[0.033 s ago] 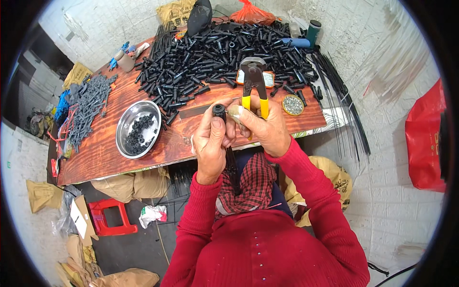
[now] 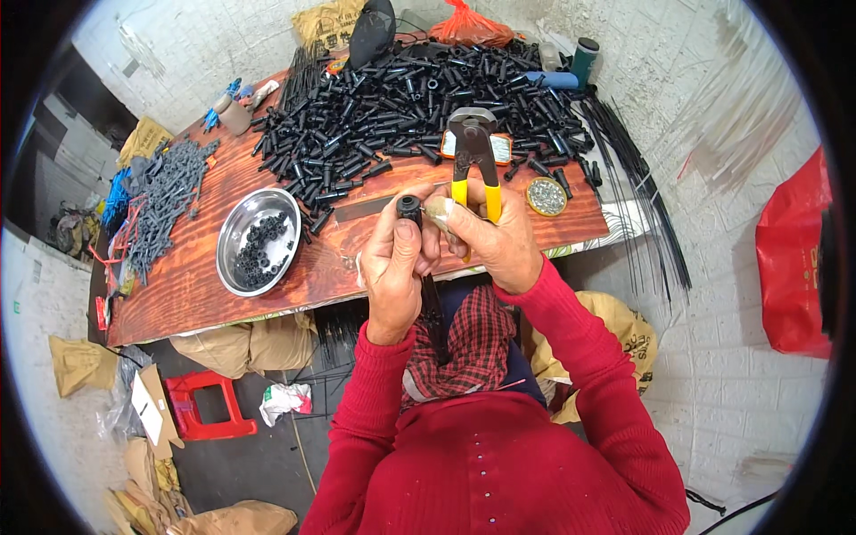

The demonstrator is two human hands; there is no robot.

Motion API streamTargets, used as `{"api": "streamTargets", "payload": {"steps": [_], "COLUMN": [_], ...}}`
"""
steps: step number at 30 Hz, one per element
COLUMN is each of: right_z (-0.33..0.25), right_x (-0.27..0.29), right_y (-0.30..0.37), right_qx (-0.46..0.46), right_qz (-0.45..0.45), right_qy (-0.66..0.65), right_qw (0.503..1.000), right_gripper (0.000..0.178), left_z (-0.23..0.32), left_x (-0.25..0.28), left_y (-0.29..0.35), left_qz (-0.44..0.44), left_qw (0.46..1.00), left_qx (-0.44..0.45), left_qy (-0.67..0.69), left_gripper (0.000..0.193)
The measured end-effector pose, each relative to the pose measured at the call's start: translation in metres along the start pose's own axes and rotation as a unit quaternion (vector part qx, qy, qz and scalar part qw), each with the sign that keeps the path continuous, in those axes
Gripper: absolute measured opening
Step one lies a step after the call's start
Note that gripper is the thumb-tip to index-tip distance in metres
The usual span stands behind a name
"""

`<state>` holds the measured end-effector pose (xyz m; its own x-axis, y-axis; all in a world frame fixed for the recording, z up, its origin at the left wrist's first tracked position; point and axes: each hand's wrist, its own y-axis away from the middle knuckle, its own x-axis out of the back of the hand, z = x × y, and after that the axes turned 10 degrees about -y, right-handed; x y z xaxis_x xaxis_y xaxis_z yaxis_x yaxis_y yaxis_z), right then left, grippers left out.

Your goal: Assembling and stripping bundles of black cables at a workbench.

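My left hand [image 2: 392,267] is closed around a black plastic tube [image 2: 409,206], held upright with its round, hollow-centred end on top. Below the fist, a dark length runs down over my lap; whether it is the same piece I cannot tell. My right hand [image 2: 499,234] grips end-cutting pincers [image 2: 473,143] by their yellow handles, the dark jaws pointing away from me. The thumb of that hand, wrapped in something pale, is beside the tube's top end. Its other fingers meet my left hand behind the tube and are partly hidden.
A big heap of black tubes [image 2: 357,125] covers the table's back. Left stand a steel bowl [image 2: 228,259] of small black rings and a pile of grey parts [image 2: 165,196]. A round tin [image 2: 546,196] of small metal pieces sits right, near long black rods [image 2: 637,178].
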<state>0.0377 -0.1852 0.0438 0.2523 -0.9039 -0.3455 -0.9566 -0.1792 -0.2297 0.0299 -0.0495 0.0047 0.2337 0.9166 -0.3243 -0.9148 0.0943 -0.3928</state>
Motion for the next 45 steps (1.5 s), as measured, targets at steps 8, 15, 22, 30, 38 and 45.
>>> {"api": "streamTargets", "payload": {"steps": [8,15,22,30,38,45], "right_z": [0.002,-0.002,0.002,0.008,-0.005,-0.009], "right_x": [0.001,0.001,0.002,-0.003,-0.01,0.003], "right_y": [0.001,0.003,0.001,0.006,0.007,-0.002], "right_qx": [0.008,-0.023,-0.019,0.113,0.102,0.007], "right_qz": [0.009,0.002,-0.002,0.048,0.029,-0.05], "right_qy": [0.006,-0.014,-0.016,0.116,0.151,0.042], "right_qw": [1.0,1.0,1.0,0.986,0.983,0.998], "right_gripper": [0.021,0.019,0.018,0.015,0.014,0.021], "left_z": [0.0,0.0,0.002,-0.001,0.0,-0.001], "left_x": [-0.003,-0.002,-0.002,-0.004,-0.005,0.002], "left_y": [0.001,0.002,0.002,0.003,0.005,0.004], "left_qz": [0.004,0.009,0.003,0.033,0.06,0.027], "left_qw": [1.0,1.0,1.0,0.999,0.997,0.999], "left_qx": [-0.001,0.018,0.022,0.006,-0.003,0.011], "left_qy": [-0.031,0.011,0.022,-0.031,-0.056,-0.018], "left_gripper": [0.045,0.043,0.044,0.044,0.044,0.051]}}
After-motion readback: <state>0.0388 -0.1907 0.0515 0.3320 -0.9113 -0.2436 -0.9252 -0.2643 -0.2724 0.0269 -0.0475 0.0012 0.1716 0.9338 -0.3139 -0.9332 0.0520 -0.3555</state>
